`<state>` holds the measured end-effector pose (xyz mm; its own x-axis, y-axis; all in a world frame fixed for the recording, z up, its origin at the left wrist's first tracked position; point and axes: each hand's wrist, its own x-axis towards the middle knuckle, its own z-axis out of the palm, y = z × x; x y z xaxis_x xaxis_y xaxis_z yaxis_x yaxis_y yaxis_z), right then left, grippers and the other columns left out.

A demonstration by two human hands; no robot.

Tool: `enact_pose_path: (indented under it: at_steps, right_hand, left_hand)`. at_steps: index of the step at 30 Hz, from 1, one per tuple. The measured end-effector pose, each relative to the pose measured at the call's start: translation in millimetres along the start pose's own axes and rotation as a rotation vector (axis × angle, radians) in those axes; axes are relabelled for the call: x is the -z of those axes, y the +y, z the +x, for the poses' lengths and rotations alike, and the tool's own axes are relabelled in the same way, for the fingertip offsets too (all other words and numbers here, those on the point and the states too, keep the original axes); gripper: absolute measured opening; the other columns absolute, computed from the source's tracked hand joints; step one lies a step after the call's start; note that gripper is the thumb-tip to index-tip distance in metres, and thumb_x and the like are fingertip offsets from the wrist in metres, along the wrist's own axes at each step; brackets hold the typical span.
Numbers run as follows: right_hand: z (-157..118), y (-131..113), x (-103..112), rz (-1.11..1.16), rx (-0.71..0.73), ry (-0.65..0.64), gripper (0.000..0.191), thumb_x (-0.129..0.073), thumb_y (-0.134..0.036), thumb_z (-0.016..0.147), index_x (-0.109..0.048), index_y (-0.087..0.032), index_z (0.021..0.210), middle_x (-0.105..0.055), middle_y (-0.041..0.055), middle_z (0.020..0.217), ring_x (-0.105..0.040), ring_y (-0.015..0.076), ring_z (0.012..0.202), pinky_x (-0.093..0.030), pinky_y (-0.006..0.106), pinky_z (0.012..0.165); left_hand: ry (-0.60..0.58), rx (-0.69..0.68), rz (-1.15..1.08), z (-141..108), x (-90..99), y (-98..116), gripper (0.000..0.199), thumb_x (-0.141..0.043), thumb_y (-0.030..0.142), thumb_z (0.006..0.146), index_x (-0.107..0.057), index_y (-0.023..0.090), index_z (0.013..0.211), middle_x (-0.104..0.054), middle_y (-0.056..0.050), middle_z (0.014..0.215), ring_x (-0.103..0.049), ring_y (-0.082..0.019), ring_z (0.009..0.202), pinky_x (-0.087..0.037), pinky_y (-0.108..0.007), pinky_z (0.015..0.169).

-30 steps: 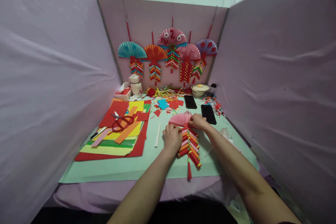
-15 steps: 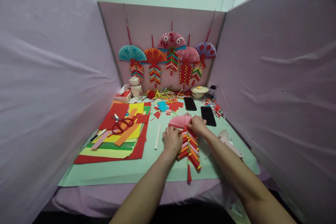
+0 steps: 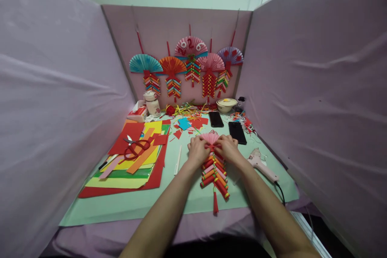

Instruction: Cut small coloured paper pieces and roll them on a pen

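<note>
A pink pleated paper fan (image 3: pixel 211 138) lies on the table, with a string of rolled-paper firecrackers (image 3: pixel 215 172) below it and a red tassel (image 3: pixel 215 203) at the bottom end. My left hand (image 3: pixel 198 151) grips the left side of the fan near its base, fingers curled. On the opposite side, my right hand (image 3: pixel 229 148) is closed on the fan's right edge, thumb and fingers at the red centre piece. Both hands partly cover the fan. To the left lies a white pen (image 3: pixel 178 160).
Coloured paper sheets (image 3: pixel 121 183) lie at left with red-handled scissors (image 3: pixel 136 148) on top. A hot glue gun (image 3: pixel 262 165) with its cord is at right. Behind are two phones (image 3: pixel 237 133), paper scraps, a lidded bowl (image 3: pixel 226 105) and a jug (image 3: pixel 152 104). Finished fans (image 3: pixel 172 67) hang on the back panel.
My left hand has moved up from the firecrackers to the fan's left side. My right hand stays at the fan's right side. The view has shifted slightly, showing more of the glue gun.
</note>
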<state>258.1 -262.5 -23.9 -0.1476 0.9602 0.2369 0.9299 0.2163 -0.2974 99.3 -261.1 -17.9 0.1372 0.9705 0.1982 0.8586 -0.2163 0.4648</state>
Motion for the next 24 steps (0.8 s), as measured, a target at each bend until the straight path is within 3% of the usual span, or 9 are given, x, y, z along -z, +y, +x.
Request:
enact_pose_path:
  at_steps: [9,24]
  right_hand:
    - [2.1,4.1,-4.5,0.019,0.018,-0.018,0.02,-0.058,-0.029,0.086,-0.075,-0.025,0.095,-0.063,0.0077,0.111,-0.045,0.026,0.105,-0.026,0.036,0.077]
    - [4.5,4.8,-10.9,0.026,0.0,-0.012,0.02,-0.058,-0.034,0.087,-0.074,-0.025,0.095,-0.063,0.0087,0.108,-0.047,0.0271,0.104,-0.026,0.035,0.076]
  left_hand:
    - [-0.025,-0.021,0.013,6.9,-16.0,-5.7,0.018,-0.061,0.032,0.08,-0.073,0.028,0.093,-0.056,-0.005,0.118,-0.045,-0.026,0.115,-0.038,-0.04,0.092]
    - [0.0,-0.031,0.003,9.1,-23.6,-7.8,0.019,-0.062,0.035,0.081,-0.073,0.029,0.094,-0.058,-0.005,0.115,-0.046,-0.025,0.114,-0.038,-0.039,0.092]
